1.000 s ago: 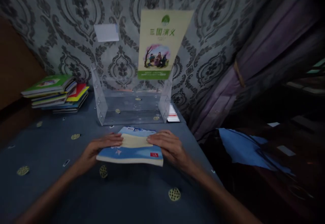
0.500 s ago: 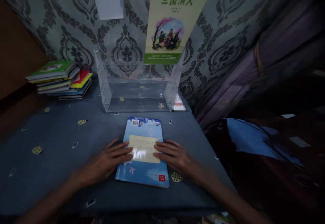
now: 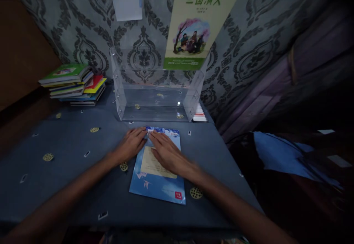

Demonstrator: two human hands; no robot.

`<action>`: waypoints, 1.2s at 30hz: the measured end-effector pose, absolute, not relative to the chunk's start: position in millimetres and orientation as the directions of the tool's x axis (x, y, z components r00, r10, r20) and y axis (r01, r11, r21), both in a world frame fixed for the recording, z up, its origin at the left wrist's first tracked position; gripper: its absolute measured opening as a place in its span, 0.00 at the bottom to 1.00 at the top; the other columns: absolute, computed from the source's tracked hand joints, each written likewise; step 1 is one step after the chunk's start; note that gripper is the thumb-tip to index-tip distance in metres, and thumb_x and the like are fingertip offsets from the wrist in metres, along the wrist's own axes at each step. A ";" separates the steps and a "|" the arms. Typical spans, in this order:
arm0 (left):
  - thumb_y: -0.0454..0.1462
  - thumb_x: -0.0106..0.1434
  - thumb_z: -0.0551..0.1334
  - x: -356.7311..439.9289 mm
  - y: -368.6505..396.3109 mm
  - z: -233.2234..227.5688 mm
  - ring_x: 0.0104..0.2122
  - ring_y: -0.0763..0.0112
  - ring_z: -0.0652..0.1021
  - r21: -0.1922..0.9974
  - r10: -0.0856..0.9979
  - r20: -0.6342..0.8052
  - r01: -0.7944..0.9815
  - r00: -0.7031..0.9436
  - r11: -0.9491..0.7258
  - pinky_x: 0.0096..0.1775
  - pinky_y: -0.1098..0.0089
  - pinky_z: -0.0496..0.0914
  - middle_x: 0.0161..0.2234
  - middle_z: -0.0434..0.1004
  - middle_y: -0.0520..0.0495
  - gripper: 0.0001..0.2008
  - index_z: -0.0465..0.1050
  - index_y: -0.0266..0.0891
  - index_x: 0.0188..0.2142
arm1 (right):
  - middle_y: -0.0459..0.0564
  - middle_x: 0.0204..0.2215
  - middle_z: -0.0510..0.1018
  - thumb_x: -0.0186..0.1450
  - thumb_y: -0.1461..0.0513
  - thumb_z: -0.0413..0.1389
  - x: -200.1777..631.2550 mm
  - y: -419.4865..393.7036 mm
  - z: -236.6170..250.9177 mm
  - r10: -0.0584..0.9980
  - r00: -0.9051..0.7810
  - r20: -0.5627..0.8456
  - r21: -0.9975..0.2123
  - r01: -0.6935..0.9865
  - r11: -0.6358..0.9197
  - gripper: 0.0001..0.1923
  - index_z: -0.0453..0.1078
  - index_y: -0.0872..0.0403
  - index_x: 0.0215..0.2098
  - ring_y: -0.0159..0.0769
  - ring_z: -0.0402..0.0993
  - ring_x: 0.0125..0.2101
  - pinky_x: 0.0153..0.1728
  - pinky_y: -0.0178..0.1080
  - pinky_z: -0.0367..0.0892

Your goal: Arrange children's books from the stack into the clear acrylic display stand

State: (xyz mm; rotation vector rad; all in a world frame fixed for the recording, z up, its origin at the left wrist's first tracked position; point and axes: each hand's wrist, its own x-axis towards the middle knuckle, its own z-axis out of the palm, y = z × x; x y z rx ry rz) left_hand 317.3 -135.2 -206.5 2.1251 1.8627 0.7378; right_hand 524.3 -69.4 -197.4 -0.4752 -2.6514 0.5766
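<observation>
Your left hand [image 3: 132, 145] rests flat at the far left corner of the blue book [image 3: 157, 179], fingertips touching its top edge. Your right hand [image 3: 166, 152] lies palm down across the book's upper half, covering part of its cream panel. The book lies flat near the front edge of the blue table [image 3: 69, 170]. At the table's back edge stands a clear acrylic rack [image 3: 157, 103] holding a green book [image 3: 197, 22] upright. A stack of books [image 3: 74, 85] sits at the back left corner.
</observation>
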 end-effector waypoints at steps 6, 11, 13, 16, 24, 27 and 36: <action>0.30 0.65 0.54 315.1 -136.9 -221.2 0.60 0.54 0.71 0.392 0.949 0.294 0.891 0.114 -0.229 0.63 0.49 0.61 0.58 0.73 0.36 0.22 0.70 0.38 0.58 | 0.67 0.68 0.60 0.74 0.59 0.46 479.3 -63.3 -209.4 0.471 -0.852 0.230 -0.477 0.323 0.818 0.30 0.53 0.63 0.70 0.52 0.52 0.70 0.69 0.58 0.51; 0.32 0.65 0.55 315.7 -135.4 -220.5 0.60 0.53 0.70 0.391 0.949 0.292 0.891 0.116 -0.229 0.62 0.49 0.62 0.59 0.72 0.38 0.22 0.70 0.40 0.59 | 0.63 0.68 0.62 0.73 0.55 0.48 486.2 -60.2 -213.1 0.495 -0.832 0.252 -0.480 0.337 0.810 0.31 0.54 0.58 0.71 0.51 0.55 0.69 0.68 0.59 0.52; 0.33 0.67 0.54 316.3 -134.3 -220.4 0.61 0.54 0.69 0.380 0.954 0.282 0.901 0.105 -0.211 0.63 0.49 0.61 0.61 0.72 0.39 0.22 0.70 0.40 0.59 | 0.64 0.68 0.62 0.73 0.54 0.49 490.2 -60.2 -215.1 0.508 -0.822 0.256 -0.477 0.349 0.806 0.31 0.55 0.59 0.70 0.52 0.54 0.69 0.69 0.59 0.52; 0.36 0.69 0.52 317.1 -133.6 -220.5 0.62 0.53 0.68 0.389 0.958 0.274 0.902 0.082 -0.188 0.64 0.49 0.59 0.61 0.71 0.40 0.20 0.71 0.41 0.58 | 0.62 0.69 0.61 0.73 0.53 0.50 496.9 -60.0 -217.4 0.516 -0.815 0.263 -0.486 0.350 0.801 0.31 0.55 0.57 0.70 0.51 0.53 0.70 0.69 0.59 0.50; 0.39 0.70 0.54 316.7 -134.3 -220.2 0.62 0.52 0.68 0.496 0.960 0.278 0.850 0.041 -0.180 0.65 0.48 0.57 0.61 0.72 0.40 0.18 0.74 0.42 0.55 | 0.65 0.67 0.63 0.73 0.55 0.50 536.9 -49.6 -216.4 0.612 -0.761 0.216 -0.474 0.466 0.747 0.29 0.60 0.60 0.68 0.53 0.55 0.69 0.69 0.60 0.49; 0.40 0.71 0.53 316.2 -135.1 -219.6 0.63 0.53 0.67 0.489 0.965 0.258 0.856 0.044 -0.169 0.66 0.49 0.56 0.62 0.71 0.42 0.19 0.73 0.44 0.56 | 0.63 0.67 0.64 0.73 0.53 0.48 556.5 -44.1 -217.9 0.641 -0.735 0.220 -0.456 0.504 0.734 0.28 0.61 0.58 0.67 0.51 0.57 0.68 0.68 0.59 0.51; 0.40 0.73 0.51 319.2 -130.8 -213.7 0.62 0.51 0.69 0.282 0.937 0.310 0.926 0.161 -0.253 0.62 0.48 0.62 0.60 0.73 0.38 0.20 0.72 0.39 0.57 | 0.56 0.61 0.73 0.75 0.54 0.43 586.1 -23.1 -219.0 0.708 -0.649 0.278 -0.689 0.380 0.618 0.24 0.66 0.53 0.64 0.45 0.68 0.62 0.65 0.55 0.58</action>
